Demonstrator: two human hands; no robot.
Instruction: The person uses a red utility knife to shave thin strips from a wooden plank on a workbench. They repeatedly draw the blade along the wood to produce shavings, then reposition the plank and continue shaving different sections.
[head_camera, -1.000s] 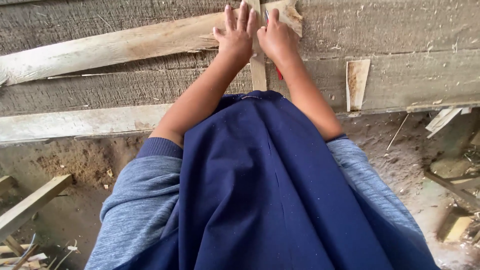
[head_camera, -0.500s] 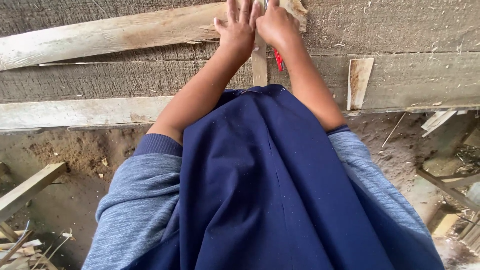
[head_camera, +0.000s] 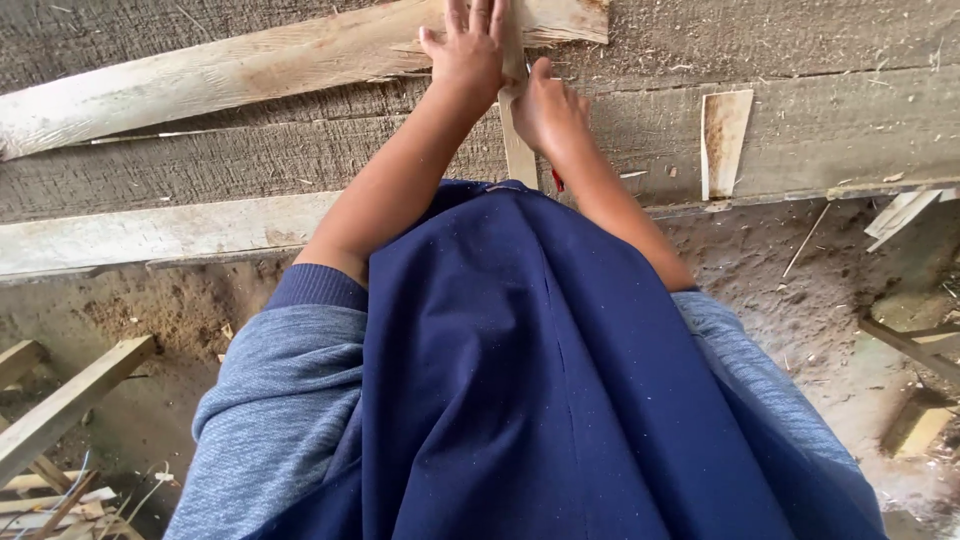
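A navy blue apron (head_camera: 560, 400) covers a grey-blue knit sweater (head_camera: 270, 420) with navy cuffs, sleeves pushed up.

soft even daylight, no glare, faint shadows; sharp centre, wide-angle stretch at edges.

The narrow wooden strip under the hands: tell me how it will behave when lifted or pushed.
The narrow wooden strip is thin and pale, so it is probably light and may flex a little. Its flat faces mean it should slide, not roll, on the rough grey bench. The left hand presses flat on it and the right hand rests beside it; splinters seem possible.
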